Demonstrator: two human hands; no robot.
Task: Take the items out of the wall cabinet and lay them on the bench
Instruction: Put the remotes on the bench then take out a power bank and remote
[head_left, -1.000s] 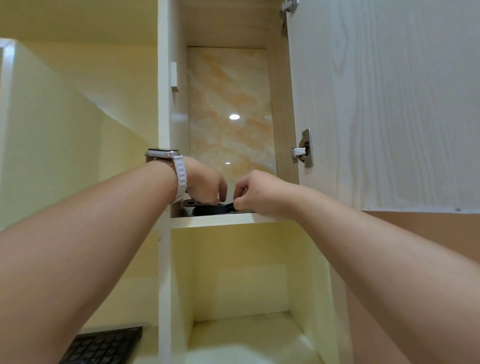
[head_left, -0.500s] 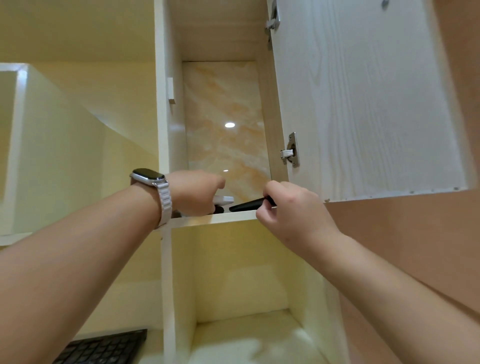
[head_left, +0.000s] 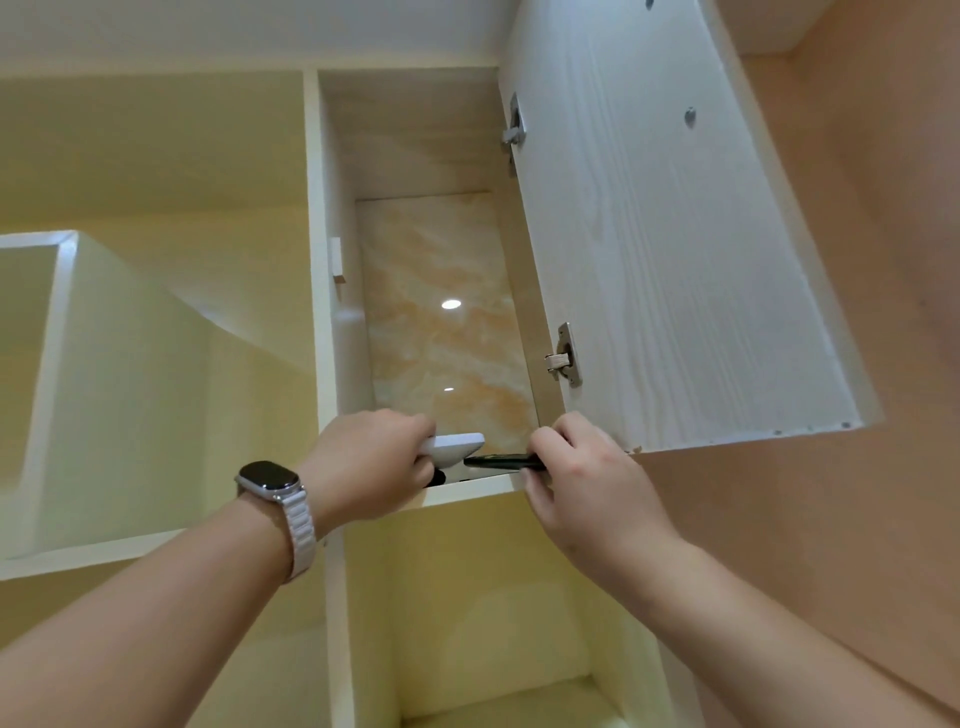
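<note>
The wall cabinet is open above me, its marbled back panel showing. My left hand, with a watch on the wrist, grips a flat white item lifted just above the shelf's front edge. My right hand pinches the end of a thin flat black item, which juts out level over the shelf. A small dark thing lies on the shelf under the white item; I cannot make out what it is.
The cabinet door hangs open to the right, right above my right hand, with two metal hinges. An open cubby lies below the shelf. A pale partition stands at the left, a peach wall at the right.
Both hands have drawn back toward the shelf's front edge. The white item has risen off the shelf in my left hand, and the black item has come out with my right.
</note>
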